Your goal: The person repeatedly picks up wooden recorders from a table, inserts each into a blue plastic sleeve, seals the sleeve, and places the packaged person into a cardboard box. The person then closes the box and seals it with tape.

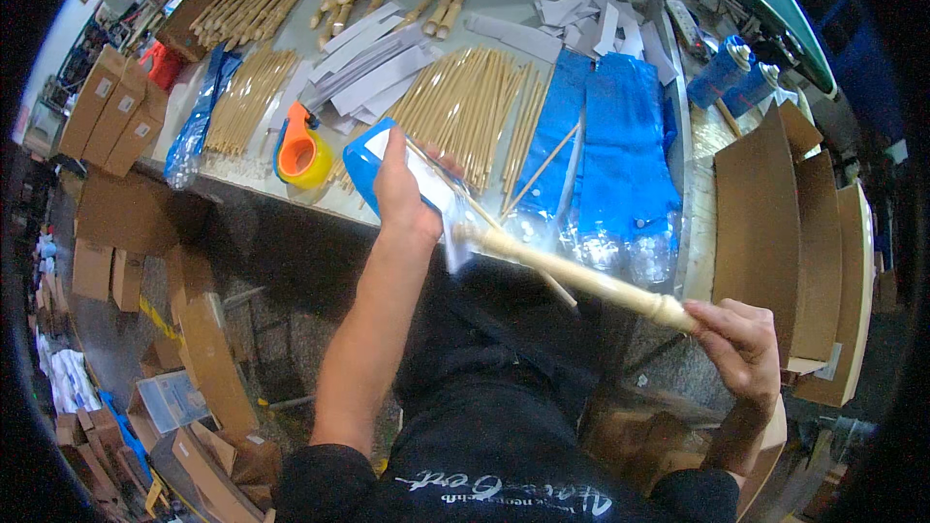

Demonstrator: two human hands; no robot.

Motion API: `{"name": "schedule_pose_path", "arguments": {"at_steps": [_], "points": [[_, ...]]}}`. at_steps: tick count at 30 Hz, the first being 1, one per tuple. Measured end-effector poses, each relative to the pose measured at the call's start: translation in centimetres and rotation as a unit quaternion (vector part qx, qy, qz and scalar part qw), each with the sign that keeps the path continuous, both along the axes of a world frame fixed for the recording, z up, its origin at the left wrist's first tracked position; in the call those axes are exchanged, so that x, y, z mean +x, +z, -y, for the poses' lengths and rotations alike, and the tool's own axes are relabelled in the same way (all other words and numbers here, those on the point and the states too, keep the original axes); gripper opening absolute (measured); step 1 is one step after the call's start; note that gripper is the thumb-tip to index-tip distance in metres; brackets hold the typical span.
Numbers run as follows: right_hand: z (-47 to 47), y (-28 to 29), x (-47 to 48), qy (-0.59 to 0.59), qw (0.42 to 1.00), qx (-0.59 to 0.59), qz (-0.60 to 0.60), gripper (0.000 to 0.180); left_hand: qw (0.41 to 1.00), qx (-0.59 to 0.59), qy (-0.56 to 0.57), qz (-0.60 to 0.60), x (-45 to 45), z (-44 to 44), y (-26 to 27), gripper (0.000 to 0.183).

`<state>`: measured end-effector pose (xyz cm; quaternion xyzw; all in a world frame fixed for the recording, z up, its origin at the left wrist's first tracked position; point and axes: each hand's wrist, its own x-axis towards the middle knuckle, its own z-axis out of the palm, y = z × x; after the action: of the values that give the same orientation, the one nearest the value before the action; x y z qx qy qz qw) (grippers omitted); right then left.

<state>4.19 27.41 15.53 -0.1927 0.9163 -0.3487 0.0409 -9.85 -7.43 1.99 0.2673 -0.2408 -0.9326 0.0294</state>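
My left hand (pixel 408 192) grips a blue pouch (pixel 360 163) together with a white paper slip (pixel 429 178). A thin cream rod (pixel 559 289) runs slantwise from that hand and passes behind a cream recorder (pixel 581 272). Between thumb and fingers, my right hand (pixel 737 349) pinches the recorder's lower right end. The recorder's other end is blurred and lies at the pouch's clear plastic mouth; whether it is inside cannot be told. Beyond the hands, many thin rods (pixel 465 109) lie in a pile. Flat blue pouches (pixel 625 138) with clear ends are stacked to their right.
An orange tape dispenser (pixel 301 149) stands by the table's front edge. Behind it lie paper slips (pixel 385 73), more rods (pixel 251 102) and recorders (pixel 254 3). Blue spray cans (pixel 719 73) and an open cardboard box (pixel 755 218) are at right. Cartons (pixel 109 105) stand left.
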Motion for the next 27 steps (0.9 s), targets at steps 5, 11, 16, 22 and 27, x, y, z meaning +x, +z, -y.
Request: {"name": "schedule_pose_path", "arguments": {"at_steps": [5, 11, 16, 22, 27], "points": [[0.3, -4.5, 1.8, -0.102, 0.98, -0.118, 0.124, 0.025, 0.997, 0.01, -0.04, -0.067, 0.3, 0.4, -0.2, 0.023], [6.0, -13.9, 6.5, -0.166, 0.678, -0.553, 0.454, 0.044, 0.985, -0.02, -0.062, -0.159, 0.7, -0.8, 0.1, 0.027], [11.7, -16.5, 6.0, -0.197, 0.685, -0.611, 0.344, 0.056, 0.952, -0.085, -0.2, -0.217, 3.0, -4.2, 0.8, 0.049], [15.5, -16.7, 4.8, -0.098, 0.603, -0.716, 0.338, 0.061, 0.949, 0.0, -0.183, -0.258, 4.2, -2.8, 3.0, 0.033], [16.1, -16.0, 2.0, -0.005, 0.771, -0.527, 0.358, 0.079, 0.937, -0.073, -0.281, -0.194, 7.0, -3.6, 3.1, 0.025]]}}
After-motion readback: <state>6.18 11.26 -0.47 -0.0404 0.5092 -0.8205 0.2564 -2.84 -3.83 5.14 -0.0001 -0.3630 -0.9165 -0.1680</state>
